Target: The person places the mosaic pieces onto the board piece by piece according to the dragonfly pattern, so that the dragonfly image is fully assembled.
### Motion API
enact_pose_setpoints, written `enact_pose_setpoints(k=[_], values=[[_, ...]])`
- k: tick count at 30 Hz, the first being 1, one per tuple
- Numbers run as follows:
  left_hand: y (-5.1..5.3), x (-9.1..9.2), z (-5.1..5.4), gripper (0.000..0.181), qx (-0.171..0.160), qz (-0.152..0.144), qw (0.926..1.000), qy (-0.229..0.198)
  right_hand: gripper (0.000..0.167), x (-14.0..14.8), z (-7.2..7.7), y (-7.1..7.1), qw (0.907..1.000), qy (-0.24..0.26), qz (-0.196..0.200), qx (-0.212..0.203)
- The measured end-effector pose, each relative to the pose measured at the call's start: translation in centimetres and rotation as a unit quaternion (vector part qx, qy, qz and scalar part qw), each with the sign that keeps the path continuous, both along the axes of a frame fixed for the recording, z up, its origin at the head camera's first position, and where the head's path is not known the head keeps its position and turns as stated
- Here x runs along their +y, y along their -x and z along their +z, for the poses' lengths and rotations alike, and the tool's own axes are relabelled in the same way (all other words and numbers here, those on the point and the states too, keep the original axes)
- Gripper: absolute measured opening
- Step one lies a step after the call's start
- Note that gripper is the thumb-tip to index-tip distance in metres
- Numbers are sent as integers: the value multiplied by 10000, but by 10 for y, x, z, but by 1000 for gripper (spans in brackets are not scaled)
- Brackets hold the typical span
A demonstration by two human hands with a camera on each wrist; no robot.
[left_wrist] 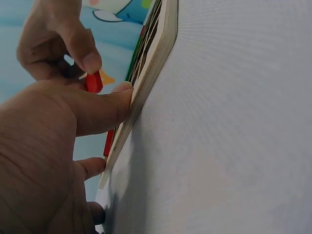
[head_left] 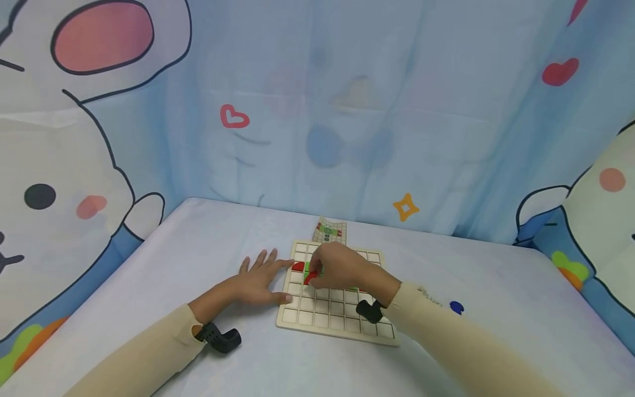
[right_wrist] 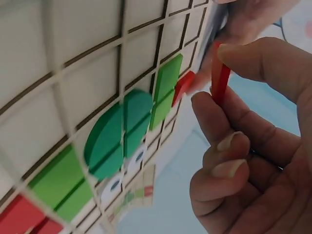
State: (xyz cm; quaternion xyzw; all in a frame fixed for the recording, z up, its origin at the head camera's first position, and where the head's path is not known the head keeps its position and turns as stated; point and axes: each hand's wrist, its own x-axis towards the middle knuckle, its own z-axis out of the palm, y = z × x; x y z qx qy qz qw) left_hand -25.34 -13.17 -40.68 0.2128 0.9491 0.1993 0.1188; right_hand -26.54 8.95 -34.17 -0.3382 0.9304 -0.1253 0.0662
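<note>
A wooden grid board (head_left: 317, 320) lies on the table. My right hand (head_left: 342, 267) is over its left part, pinching a small red tile (right_wrist: 221, 75) between thumb and fingers, clear of the grid in the right wrist view. My left hand (head_left: 255, 284) lies spread at the board's left edge; its thumb (left_wrist: 109, 105) touches the rim. Beside the left fingertips, another red tile (head_left: 299, 266) sits in the grid. Light green tiles (right_wrist: 165, 90), rounded dark green tiles (right_wrist: 117, 136) and white tiles with dark dots (right_wrist: 134, 165) fill other cells. My right hand hides part of the board in the head view.
Behind the board is a patterned card (head_left: 329, 229) with a coloured design. A blue object (head_left: 456, 306) lies to the right, near small pale bits (head_left: 429, 296) by the right sleeve. A printed curtain (head_left: 288, 110) hangs behind the white table (head_left: 238, 375).
</note>
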Motion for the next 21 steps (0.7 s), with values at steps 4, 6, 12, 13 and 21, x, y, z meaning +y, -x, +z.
enact_pose_setpoints(k=[4, 6, 12, 13, 21], values=[[1, 0, -1, 80, -7, -52, 10000, 8, 11, -14, -6, 9, 9998, 95, -79, -131], [2, 1, -1, 80, -14, -66, 10000, 4, 11, -18, -8, 12, 9996, 124, -145, -211], [3, 0, -3, 80, -5, -75, 10000, 2, 17, -26, -15, 20, 9994, -20, -305, -134], [3, 0, -3, 80, -5, -74, 10000, -2, 17, -27, -16, 21, 9995, -47, -304, -98], [2, -2, -2, 79, -1, -72, 10000, 31, 16, -35, -16, 22, 9988, -293, -385, -18]])
